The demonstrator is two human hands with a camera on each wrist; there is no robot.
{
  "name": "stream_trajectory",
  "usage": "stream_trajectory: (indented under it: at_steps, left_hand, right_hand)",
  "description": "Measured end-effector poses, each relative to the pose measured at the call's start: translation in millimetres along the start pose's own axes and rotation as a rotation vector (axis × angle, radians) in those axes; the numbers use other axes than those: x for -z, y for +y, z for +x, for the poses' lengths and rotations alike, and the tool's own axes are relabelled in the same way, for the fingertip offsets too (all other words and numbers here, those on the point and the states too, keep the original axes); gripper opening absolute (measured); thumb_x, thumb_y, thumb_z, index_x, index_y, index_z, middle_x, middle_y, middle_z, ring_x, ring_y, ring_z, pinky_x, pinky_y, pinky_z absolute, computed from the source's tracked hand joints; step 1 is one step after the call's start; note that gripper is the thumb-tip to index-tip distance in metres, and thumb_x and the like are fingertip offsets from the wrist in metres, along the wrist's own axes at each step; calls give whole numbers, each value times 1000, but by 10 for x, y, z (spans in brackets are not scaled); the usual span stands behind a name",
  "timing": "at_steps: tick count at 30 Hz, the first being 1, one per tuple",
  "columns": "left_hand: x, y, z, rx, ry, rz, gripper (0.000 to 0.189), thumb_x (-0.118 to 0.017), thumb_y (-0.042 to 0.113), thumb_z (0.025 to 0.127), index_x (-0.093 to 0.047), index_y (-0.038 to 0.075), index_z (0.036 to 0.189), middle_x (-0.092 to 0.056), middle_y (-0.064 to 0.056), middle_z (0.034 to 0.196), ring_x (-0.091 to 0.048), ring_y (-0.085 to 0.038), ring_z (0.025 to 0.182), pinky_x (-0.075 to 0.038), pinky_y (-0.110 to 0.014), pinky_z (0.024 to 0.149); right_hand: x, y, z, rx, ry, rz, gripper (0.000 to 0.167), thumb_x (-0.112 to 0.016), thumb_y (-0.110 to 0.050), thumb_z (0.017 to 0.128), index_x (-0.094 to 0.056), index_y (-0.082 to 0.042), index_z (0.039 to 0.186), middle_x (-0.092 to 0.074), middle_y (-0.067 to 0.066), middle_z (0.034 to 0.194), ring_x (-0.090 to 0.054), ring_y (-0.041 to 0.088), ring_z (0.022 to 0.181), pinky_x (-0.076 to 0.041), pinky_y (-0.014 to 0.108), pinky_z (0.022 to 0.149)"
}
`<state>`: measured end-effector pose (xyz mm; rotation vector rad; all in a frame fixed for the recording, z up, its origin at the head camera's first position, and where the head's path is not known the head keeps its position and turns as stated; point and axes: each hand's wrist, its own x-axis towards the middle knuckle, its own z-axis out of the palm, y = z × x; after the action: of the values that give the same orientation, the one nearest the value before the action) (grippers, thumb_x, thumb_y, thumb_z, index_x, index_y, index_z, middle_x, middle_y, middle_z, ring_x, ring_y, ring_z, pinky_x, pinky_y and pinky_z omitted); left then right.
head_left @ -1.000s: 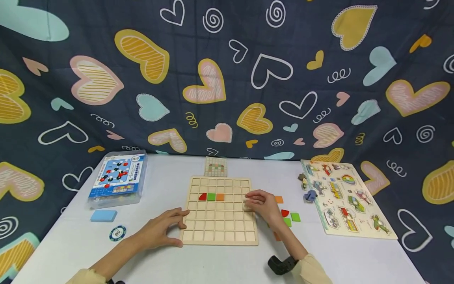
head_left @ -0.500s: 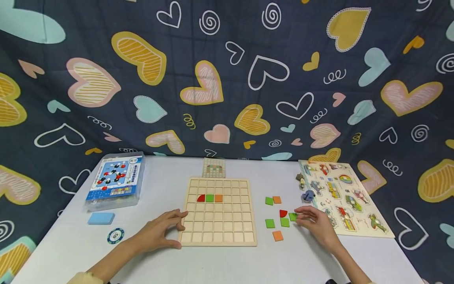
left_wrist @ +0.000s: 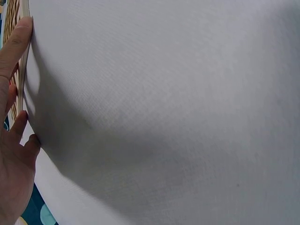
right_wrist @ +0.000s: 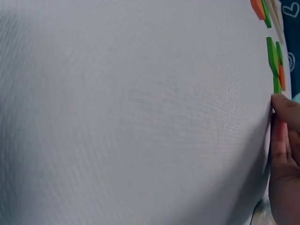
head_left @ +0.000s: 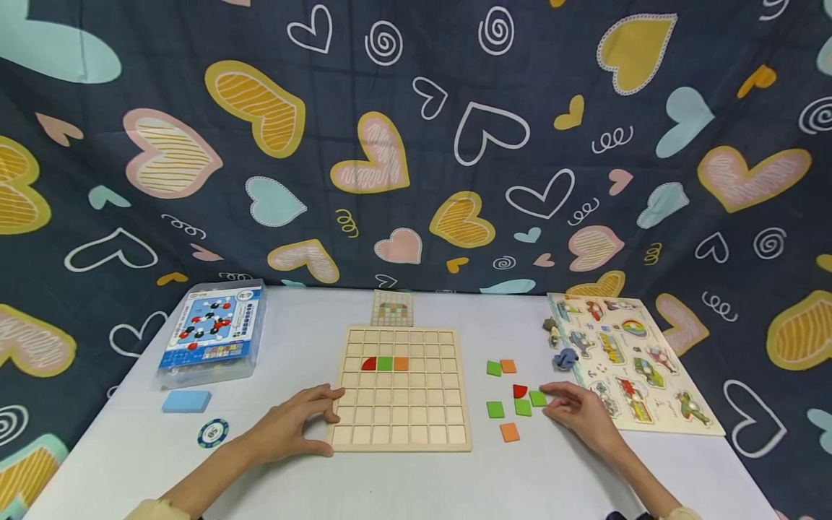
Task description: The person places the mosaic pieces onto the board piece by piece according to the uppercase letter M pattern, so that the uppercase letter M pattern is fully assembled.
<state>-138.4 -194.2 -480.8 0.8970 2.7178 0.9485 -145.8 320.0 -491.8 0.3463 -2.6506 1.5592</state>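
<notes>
Right hand [head_left: 581, 417] has gone from the board's right edge a second ago out to the loose tiles, and sits almost where it was half a second ago. Its thumb and forefinger are part-spread at the right side of the outermost loose green tile [head_left: 537, 398], which lies flat on the desk [head_left: 416, 484]; no grip seen, contact hard to call. Left hand [head_left: 292, 422] hasn't shifted: fingers spread along the left edge of the grid board [head_left: 400, 434], thumb by the near corner, touching but not clamped round it. Board count unchanged: red quarter-round [head_left: 369, 364], green square [head_left: 385, 364], orange square [head_left: 401, 364], side by side in the third row from the far edge. Net, I'd say: no new placement, right hand at the supply, seven pieces loose.
</notes>
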Motion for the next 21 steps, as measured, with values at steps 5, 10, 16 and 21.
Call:
stream_trajectory:
  at_steps: [5,10,16,21]
  left_hand:
    - [8,2,-6,-6,1,1,35,-73,56,71,-59,30,90,-49,-7,142,-38,-40,132,-38,-62,98]
    - [12,1,-13,-4,1,7,35,-73,55,70,-58,30,90,-49,-6,142,-38,-40,132,-39,-61,98]
    - [24,17,-20,4,-3,8,35,-74,54,71,-58,30,90,-49,-7,143,-38,-40,132,-39,-61,98]
    - [27,26,-18,9,-8,9,35,-74,53,71,-58,29,90,-48,-7,143,-37,-40,133,-40,-63,96]
  right_hand:
    - [-13,11,8,0,15,10,33,-72,10,77,-62,10,108,-68,22,96,-63,6,73,-54,18,66]
    - [-55,-42,-13,-47,77,13,30,-72,8,78,-63,9,107,-68,23,98,-65,11,77,-54,18,68]
    - [-147,-150,-54,-155,153,34,29,-71,4,81,-64,9,108,-67,24,106,-67,10,82,-54,17,72]
    - [-232,-273,-42,-232,191,100,30,-70,5,83,-63,9,111,-67,25,109,-67,4,84,-55,18,73]
